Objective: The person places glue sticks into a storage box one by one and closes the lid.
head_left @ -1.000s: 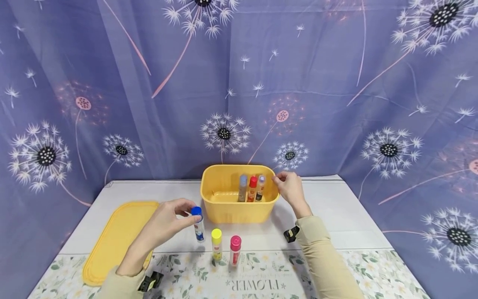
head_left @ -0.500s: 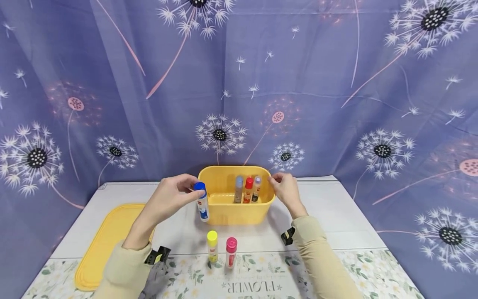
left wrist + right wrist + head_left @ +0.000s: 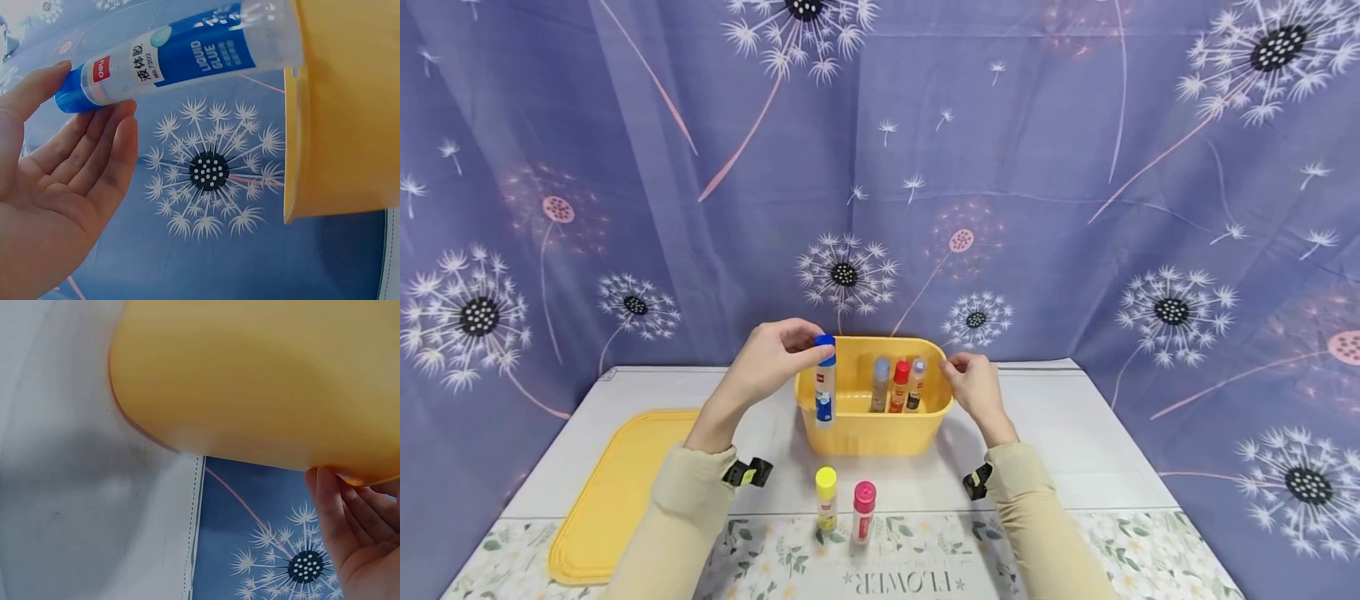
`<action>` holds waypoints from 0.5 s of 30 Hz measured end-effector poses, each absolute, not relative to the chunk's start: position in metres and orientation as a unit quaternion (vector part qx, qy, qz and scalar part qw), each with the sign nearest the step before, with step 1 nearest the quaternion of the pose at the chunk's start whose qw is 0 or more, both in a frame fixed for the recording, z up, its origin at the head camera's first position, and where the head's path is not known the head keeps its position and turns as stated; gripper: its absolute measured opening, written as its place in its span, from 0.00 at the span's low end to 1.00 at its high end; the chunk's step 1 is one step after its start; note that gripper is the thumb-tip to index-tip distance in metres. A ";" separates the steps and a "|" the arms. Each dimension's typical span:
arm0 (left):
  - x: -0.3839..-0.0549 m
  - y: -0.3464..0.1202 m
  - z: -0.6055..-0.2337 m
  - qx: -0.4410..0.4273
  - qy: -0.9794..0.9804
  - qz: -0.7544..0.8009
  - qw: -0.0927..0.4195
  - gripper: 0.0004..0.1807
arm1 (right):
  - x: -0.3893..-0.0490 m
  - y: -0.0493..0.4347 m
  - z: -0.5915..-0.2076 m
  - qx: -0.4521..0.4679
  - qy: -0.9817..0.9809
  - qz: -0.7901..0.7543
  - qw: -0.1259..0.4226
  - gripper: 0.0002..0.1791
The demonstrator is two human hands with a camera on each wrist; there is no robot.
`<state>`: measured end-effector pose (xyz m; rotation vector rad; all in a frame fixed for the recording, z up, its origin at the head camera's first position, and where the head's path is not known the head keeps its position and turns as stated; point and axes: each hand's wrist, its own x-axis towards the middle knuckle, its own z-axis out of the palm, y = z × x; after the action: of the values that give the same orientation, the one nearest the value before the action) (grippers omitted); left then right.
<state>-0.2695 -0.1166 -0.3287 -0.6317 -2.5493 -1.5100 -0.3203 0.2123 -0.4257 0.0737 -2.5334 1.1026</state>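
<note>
At the left end of the yellow tub (image 3: 872, 437), we see the left hand (image 3: 763, 364) pinching a glue bottle (image 3: 824, 396) by its blue cap, a narrow grip of thumb and fingers. The bottle hangs nearly upright, its base close to the tub's rim; whether they touch, we cannot tell. At the tub's right end, the right hand (image 3: 977, 385) grips the rim with its fingertips.

We judge the step in hand to be the placing of this bottle; the next move seems to call for clearing the rim, then lowering the base inside.

We note a straight, clear plastic cylinder with a glossy label, against the tub's smooth, round-cornered wall. Within the tub's right half stand a pale-blue-capped bottle (image 3: 880, 392), a red-capped bottle (image 3: 898, 396) and a lavender-capped bottle (image 3: 915, 393). In front of the tub stand a yellow-capped bottle (image 3: 827, 502) and a pink-capped bottle (image 3: 863, 515); to its left lies a flat, round-cornered lid (image 3: 617, 492).
</note>
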 end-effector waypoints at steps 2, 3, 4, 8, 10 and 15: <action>-0.272 -0.115 -0.327 -0.209 -0.834 -0.508 0.052 0.20 | -0.321 0.212 -0.426 0.028 -0.900 0.389 0.193 0.10; -0.274 -0.114 -0.326 -0.211 -0.831 -0.512 0.051 0.20 | -0.321 0.212 -0.426 0.028 -0.901 0.386 0.196 0.10; -0.275 -0.112 -0.325 -0.213 -0.828 -0.516 0.052 0.21 | -0.321 0.212 -0.426 0.029 -0.901 0.384 0.199 0.10; -0.283 -0.107 -0.323 -0.217 -0.825 -0.518 0.064 0.20 | -0.321 0.212 -0.425 0.025 -0.900 0.381 0.212 0.10; -0.287 -0.104 -0.323 -0.212 -0.828 -0.515 0.070 0.20 | -0.320 0.212 -0.426 0.026 -0.898 0.384 0.211 0.10; -0.299 -0.098 -0.329 -0.198 -0.835 -0.509 0.064 0.23 | -0.321 0.212 -0.428 0.020 -0.895 0.391 0.214 0.10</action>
<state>-0.2989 -0.0976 -0.3288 -0.5971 -2.5219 -1.5377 -0.3206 0.2116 -0.4280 0.0543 -2.4819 1.0851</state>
